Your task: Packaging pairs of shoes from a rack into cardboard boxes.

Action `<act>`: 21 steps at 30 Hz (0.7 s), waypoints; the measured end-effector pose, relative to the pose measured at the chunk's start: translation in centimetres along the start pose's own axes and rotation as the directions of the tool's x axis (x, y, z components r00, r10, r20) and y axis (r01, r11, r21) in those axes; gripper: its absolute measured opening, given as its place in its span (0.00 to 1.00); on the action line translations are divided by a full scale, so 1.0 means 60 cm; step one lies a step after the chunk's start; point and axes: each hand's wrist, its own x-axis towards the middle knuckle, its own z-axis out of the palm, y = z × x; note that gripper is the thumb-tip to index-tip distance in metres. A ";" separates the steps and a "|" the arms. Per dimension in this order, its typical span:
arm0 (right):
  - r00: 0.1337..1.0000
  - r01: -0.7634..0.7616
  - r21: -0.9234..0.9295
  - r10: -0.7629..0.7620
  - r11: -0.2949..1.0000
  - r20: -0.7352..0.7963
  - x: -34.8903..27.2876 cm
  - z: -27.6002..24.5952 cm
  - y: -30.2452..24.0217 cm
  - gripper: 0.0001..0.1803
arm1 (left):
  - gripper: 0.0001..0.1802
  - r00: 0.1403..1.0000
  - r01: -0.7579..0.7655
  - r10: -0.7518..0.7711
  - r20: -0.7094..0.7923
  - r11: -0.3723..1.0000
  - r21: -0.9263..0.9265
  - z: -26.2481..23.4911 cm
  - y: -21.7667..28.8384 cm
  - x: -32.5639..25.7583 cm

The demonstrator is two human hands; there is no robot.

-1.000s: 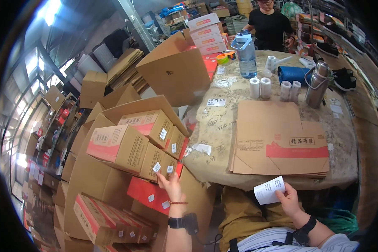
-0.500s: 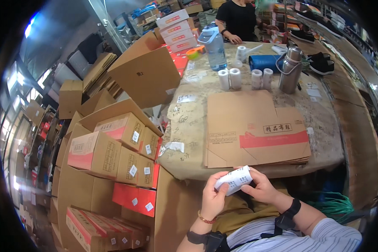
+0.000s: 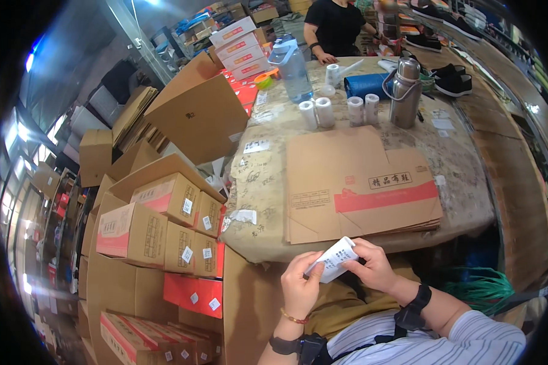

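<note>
Both of my hands hold a roll of white printed labels (image 3: 331,261) above my lap, just off the table's near edge. My left hand (image 3: 301,278) grips its left end, with the thumb pressed on the printed face. At the right end, the fingers and thumb of my right hand (image 3: 371,264) pinch the label strip. Part of the strip stands up from the roll, toward the right hand. Beyond my hands, a stack of flat brown cardboard sheets (image 3: 329,176) with a pink band lies on the table.
Upright label rolls (image 3: 324,112), a steel flask (image 3: 405,92), a big water bottle (image 3: 293,70) and a blue roll (image 3: 366,86) stand or lie farther back. Black shoes (image 3: 453,84) are at the back right. Filled cartons (image 3: 146,234) crowd the left. A person (image 3: 335,30) stands across the table.
The label roll has tilted, and its strip now stands up more at the right end. Table and boxes have shifted slightly left in view as my head turned.
</note>
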 end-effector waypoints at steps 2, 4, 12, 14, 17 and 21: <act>0.999 -0.038 0.006 0.038 0.999 0.018 -0.003 -0.001 0.004 0.09 | 0.10 1.000 0.006 -0.006 -0.011 1.000 -0.007 0.002 0.003 0.000; 0.999 -0.037 0.010 0.037 0.999 0.011 -0.005 0.000 0.005 0.09 | 0.09 1.000 -0.009 0.010 -0.020 1.000 0.022 0.003 0.006 0.001; 0.996 -0.082 0.005 0.082 0.997 0.031 -0.008 -0.005 0.007 0.09 | 0.10 0.997 -0.009 0.012 -0.074 0.999 0.039 0.006 0.004 0.000; 0.996 -0.088 0.000 0.088 0.996 0.027 -0.009 -0.009 0.010 0.09 | 0.10 0.996 0.010 -0.008 -0.086 1.000 0.024 0.010 0.004 -0.001; 0.997 -0.074 0.013 0.074 0.997 -0.001 -0.012 -0.009 0.010 0.10 | 0.09 0.995 0.023 -0.023 -0.096 1.000 -0.001 0.014 0.003 0.000; 0.997 -0.073 -0.005 0.073 0.997 0.034 -0.014 -0.002 0.006 0.11 | 0.08 0.996 0.013 -0.006 -0.091 0.997 0.077 0.002 -0.004 -0.007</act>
